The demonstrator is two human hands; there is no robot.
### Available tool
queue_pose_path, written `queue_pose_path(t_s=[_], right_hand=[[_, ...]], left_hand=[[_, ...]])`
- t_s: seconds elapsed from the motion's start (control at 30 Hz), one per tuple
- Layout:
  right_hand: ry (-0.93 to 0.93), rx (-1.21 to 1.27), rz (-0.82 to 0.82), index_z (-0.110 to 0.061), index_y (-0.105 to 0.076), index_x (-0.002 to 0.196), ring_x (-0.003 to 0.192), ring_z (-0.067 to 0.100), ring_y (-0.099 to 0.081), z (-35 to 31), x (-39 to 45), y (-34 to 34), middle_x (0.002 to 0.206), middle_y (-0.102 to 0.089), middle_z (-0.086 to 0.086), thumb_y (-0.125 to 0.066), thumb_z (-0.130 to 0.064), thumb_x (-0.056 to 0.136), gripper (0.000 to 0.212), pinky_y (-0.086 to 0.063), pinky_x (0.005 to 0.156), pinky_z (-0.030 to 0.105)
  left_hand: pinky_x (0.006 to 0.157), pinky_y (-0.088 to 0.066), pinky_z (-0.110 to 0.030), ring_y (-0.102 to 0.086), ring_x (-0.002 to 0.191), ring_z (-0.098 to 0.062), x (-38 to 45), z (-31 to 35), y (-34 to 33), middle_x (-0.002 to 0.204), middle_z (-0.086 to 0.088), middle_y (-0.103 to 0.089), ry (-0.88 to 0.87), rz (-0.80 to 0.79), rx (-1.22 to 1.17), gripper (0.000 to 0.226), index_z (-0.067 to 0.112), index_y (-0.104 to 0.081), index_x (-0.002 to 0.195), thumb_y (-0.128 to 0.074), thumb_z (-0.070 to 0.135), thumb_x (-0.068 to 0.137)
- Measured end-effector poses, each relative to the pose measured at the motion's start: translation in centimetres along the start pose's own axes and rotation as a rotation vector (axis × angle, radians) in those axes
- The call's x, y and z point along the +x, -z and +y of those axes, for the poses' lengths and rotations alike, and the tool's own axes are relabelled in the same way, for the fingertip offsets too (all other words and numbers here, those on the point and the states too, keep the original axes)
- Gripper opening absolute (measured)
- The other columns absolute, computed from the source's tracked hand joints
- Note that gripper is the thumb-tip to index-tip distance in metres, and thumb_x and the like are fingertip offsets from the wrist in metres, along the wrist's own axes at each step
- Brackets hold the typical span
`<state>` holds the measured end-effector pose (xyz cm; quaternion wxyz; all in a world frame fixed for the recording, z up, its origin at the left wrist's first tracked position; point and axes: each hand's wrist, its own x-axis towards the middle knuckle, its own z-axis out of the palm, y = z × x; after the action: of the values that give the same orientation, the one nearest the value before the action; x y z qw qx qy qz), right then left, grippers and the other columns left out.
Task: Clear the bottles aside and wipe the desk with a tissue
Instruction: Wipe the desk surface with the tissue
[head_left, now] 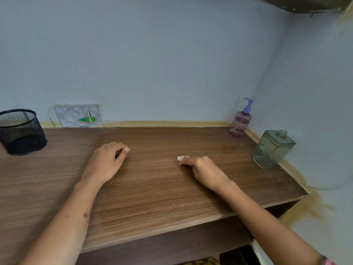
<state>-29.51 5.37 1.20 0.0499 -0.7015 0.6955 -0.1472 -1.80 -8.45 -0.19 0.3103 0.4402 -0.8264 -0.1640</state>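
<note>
A wooden desk [152,188] fills the lower half of the view. A pink pump bottle with a purple pump [241,120] stands in the far right corner against the wall. A square greenish glass bottle [272,149] stands nearer along the right edge. My left hand [106,162] rests on the desk left of centre, fingers curled loosely, holding nothing I can see. My right hand [204,169] lies right of centre with its fingers closed on a small white tissue [180,158] that pokes out at the fingertips and touches the desk.
A black mesh pen holder [21,131] stands at the far left of the desk. A small clear panel with a green piece [78,115] leans against the back wall. Crumbs dot the wood. Walls close the back and right; the front edge drops to a lower shelf.
</note>
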Motion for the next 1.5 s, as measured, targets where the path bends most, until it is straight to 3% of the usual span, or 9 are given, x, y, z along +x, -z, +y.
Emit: queue_pose_path(t_s=[0.27, 0.5, 0.6, 0.7, 0.93, 1.1, 1.23, 1.37, 1.5], right_hand=[[-0.532, -0.059, 0.142, -0.022, -0.058, 0.129, 0.116, 0.031, -0.058, 4.2, -3.4, 1.2, 0.125, -0.063, 0.012, -0.037, 0.003, 0.09, 0.051, -0.045, 0.101, 0.037], [0.073, 0.182, 0.028, -0.015, -0.051, 0.136, 0.133, 0.014, -0.045, -11.4, -6.0, -3.0, 0.141, -0.052, 0.003, -0.043, 0.005, 0.086, 0.054, -0.024, 0.113, 0.015], [0.355, 0.224, -0.112, -0.008, -0.047, 0.139, 0.138, 0.019, -0.039, -14.9, -7.3, -4.7, 0.147, -0.045, 0.01, -0.045, 0.009, 0.082, 0.06, -0.023, 0.118, 0.026], [0.39, 0.227, -0.159, -0.008, -0.051, 0.136, 0.14, 0.013, -0.035, -13.4, -7.9, -4.2, 0.148, -0.043, 0.007, -0.047, 0.017, 0.073, 0.068, -0.02, 0.118, 0.021], [-0.014, 0.136, 0.063, -0.027, -0.052, 0.134, 0.132, -0.015, -0.031, -3.2, -11.4, -0.1, 0.14, -0.043, -0.018, -0.048, 0.015, 0.082, 0.067, -0.025, 0.116, 0.019], [-0.516, -0.046, 0.256, -0.022, -0.056, 0.132, 0.129, 0.012, -0.05, 2.0, -13.2, 2.1, 0.139, -0.054, -0.003, -0.041, 0.008, 0.091, 0.053, -0.035, 0.108, 0.024], [-0.667, -0.051, 0.295, -0.011, -0.053, 0.133, 0.116, 0.027, -0.06, 0.0, -11.1, 1.4, 0.129, -0.061, 0.009, -0.037, 0.007, 0.091, 0.049, -0.047, 0.097, 0.033], [-0.559, -0.021, 0.288, -0.013, -0.056, 0.127, 0.115, 0.026, -0.06, -3.6, -6.4, -0.4, 0.126, -0.062, 0.007, -0.038, 0.007, 0.088, 0.047, -0.045, 0.098, 0.032], [-0.144, 0.066, 0.16, -0.011, -0.052, 0.132, 0.126, 0.025, -0.052, -10.4, -3.0, -2.9, 0.134, -0.057, 0.01, -0.041, 0.009, 0.081, 0.056, -0.039, 0.108, 0.032]], left_hand=[[0.075, -0.04, -0.03, -0.053, 0.087, -0.013, 0.2, 0.0, -0.2, 0.099, 0.006, -0.065, -0.017, -0.009, 0.014, 0.022, 0.026, -0.068, 0.106, -0.049, 0.031, 0.097], [0.075, -0.042, -0.03, -0.056, 0.088, -0.013, 0.1, 0.0, -0.2, 0.098, 0.007, -0.065, -0.03, -0.012, 0.022, 0.022, 0.025, -0.069, 0.104, -0.049, 0.032, 0.097], [0.075, -0.044, -0.032, -0.059, 0.089, -0.015, -0.2, -0.1, -0.1, 0.095, 0.007, -0.066, -0.028, -0.001, -0.003, 0.019, 0.026, -0.069, 0.102, -0.051, 0.03, 0.096], [0.075, -0.043, -0.031, -0.058, 0.089, -0.015, -0.4, 0.0, 0.1, 0.094, 0.008, -0.065, -0.024, -0.002, -0.005, 0.019, 0.026, -0.069, 0.102, -0.051, 0.029, 0.096], [0.074, -0.04, -0.029, -0.056, 0.088, -0.014, -0.4, 0.1, 0.0, 0.09, 0.01, -0.061, -0.03, -0.007, 0.003, 0.02, 0.025, -0.069, 0.103, -0.05, 0.03, 0.097], [0.074, -0.041, -0.031, -0.057, 0.088, -0.015, -0.4, 0.1, 0.0, 0.094, 0.006, -0.064, -0.028, -0.001, 0.006, 0.022, 0.024, -0.069, 0.104, -0.05, 0.031, 0.097], [0.074, -0.043, -0.032, -0.058, 0.088, -0.017, -0.4, 0.0, 0.0, 0.093, 0.004, -0.065, -0.02, 0.0, 0.012, 0.022, 0.023, -0.07, 0.104, -0.05, 0.03, 0.097], [0.076, -0.044, -0.033, -0.059, 0.089, -0.016, -0.4, -0.1, 0.1, 0.095, 0.006, -0.065, -0.013, -0.008, 0.001, 0.02, 0.024, -0.07, 0.103, -0.051, 0.029, 0.097], [0.078, -0.047, -0.035, -0.06, 0.09, -0.017, -0.5, -0.4, 0.2, 0.095, 0.006, -0.065, 0.001, -0.008, -0.012, 0.018, 0.026, -0.069, 0.101, -0.052, 0.028, 0.096]])
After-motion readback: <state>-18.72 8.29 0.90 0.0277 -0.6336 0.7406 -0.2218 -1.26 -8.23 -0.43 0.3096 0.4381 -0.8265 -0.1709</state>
